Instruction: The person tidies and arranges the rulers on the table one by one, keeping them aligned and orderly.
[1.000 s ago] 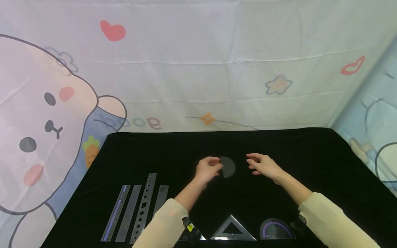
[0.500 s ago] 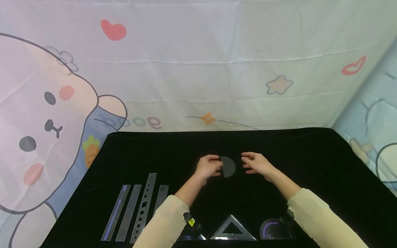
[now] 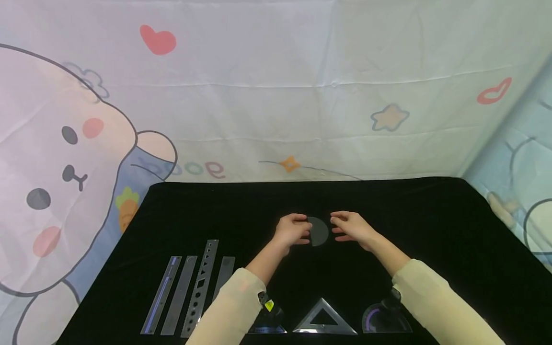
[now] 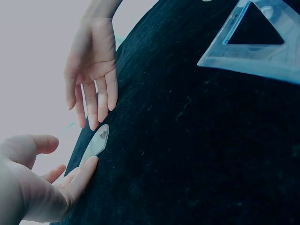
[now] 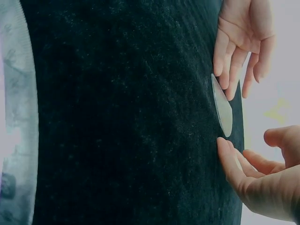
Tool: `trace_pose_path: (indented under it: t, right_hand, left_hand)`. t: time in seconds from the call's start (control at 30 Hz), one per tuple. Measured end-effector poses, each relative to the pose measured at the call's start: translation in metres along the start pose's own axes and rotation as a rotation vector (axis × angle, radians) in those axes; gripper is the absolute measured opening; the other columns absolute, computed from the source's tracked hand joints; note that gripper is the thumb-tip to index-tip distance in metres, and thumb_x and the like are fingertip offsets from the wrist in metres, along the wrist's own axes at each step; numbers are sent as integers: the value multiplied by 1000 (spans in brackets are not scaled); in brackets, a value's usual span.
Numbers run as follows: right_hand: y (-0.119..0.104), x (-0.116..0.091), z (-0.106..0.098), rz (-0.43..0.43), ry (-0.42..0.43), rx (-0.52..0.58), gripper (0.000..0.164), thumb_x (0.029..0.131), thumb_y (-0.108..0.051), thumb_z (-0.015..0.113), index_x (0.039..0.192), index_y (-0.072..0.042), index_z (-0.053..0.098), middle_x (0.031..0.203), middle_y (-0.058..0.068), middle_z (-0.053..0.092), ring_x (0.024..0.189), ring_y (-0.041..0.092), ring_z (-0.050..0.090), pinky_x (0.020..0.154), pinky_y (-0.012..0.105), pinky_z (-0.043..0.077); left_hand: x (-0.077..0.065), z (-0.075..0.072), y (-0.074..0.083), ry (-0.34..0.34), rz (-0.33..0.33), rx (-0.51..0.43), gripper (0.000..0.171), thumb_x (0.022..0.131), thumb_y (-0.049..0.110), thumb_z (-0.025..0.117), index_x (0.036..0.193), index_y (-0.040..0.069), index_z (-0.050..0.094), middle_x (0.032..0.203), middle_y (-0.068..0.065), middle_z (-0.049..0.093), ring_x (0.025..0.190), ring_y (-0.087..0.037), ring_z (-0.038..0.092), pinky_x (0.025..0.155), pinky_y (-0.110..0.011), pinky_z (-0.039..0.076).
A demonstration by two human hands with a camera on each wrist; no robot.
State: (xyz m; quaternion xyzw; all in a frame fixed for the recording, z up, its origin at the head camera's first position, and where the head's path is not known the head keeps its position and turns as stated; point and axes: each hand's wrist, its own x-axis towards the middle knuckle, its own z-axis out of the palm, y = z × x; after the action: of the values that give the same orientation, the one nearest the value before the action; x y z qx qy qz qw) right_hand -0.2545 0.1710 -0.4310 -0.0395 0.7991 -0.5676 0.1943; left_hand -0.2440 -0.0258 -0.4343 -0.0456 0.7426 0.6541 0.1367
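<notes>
A small clear half-round protractor (image 3: 319, 232) lies on the black cloth, its straight edge toward my left hand (image 3: 291, 232). The left fingers are extended at that edge, thumb raised; in the left wrist view the fingertips overlap the near end of the protractor (image 4: 95, 143). On the curved side, my right hand (image 3: 352, 228) hovers with loosely extended fingers, a small gap from the rim. The right wrist view has the protractor (image 5: 223, 110) between both hands, right fingertips just below its end. Neither hand grips anything.
To the left lie several straight rulers, among them a stencil ruler (image 3: 201, 286) with cut-out shapes; one is partly behind the left sleeve. Along the front are a clear set square (image 3: 325, 329), a purple-marked protractor (image 3: 388, 325) and another clear piece (image 3: 267, 329) partly covered by the left wrist camera.
My right hand has moved left, closer to the small protractor's curved edge. The left hand has stayed at the straight edge, its fingers loosening. The protractor looks unmoved.
</notes>
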Motion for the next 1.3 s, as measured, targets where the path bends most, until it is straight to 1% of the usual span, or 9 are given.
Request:
trace_pose_path:
  t: [0.33,0.47,0.63,0.73,0.97,1.13,1.3]
  right_hand:
    - [-5,0,5,20,-9,25,47,99,-20,39,137,6,32,139,29,33,118,40,48,84,38,53]
    - [-4,-1,8,24,2,51,46,98,-19,39,137,6,33,137,28,36,119,40,47,85,38,53]
    - [-2,-1,12,23,22,87,46,98,-18,41,135,7,34,136,28,37,119,40,47,85,38,53]
    - [-2,-1,14,24,29,108,46,97,-17,43,135,7,35,136,28,37,120,40,46,86,38,52]
    - [0,-1,19,20,58,125,45,96,-15,44,136,4,35,132,27,41,118,39,47,88,39,51]
    - [1,-1,20,16,86,116,44,96,-13,45,135,3,38,130,26,44,110,34,54,86,38,52]
    - [0,0,21,38,119,147,40,95,-11,46,133,1,42,127,23,47,100,23,59,82,30,54]
  left_hand:
    - [3,6,-2,14,-1,-27,41,85,12,63,123,2,52,107,-15,62,91,-26,65,68,-30,57]
    - [4,8,-2,19,0,-36,41,84,11,62,123,1,52,108,-16,62,91,-26,65,68,-31,57]
    - [3,10,-2,29,-27,-57,41,85,11,62,123,2,52,110,-16,62,92,-26,64,70,-31,57]
    - [2,10,-2,32,-32,-66,40,85,11,62,123,3,52,111,-16,62,93,-26,64,70,-31,57]
    - [-1,12,-1,41,-36,-77,42,84,10,62,124,4,52,111,-15,62,94,-26,63,69,-31,57]
    - [-3,13,1,50,-35,-76,42,83,10,62,124,5,52,110,-13,62,93,-24,63,68,-30,57]
    - [-5,15,1,44,-16,-95,40,84,9,62,123,5,52,110,-13,61,89,-24,65,67,-30,57]
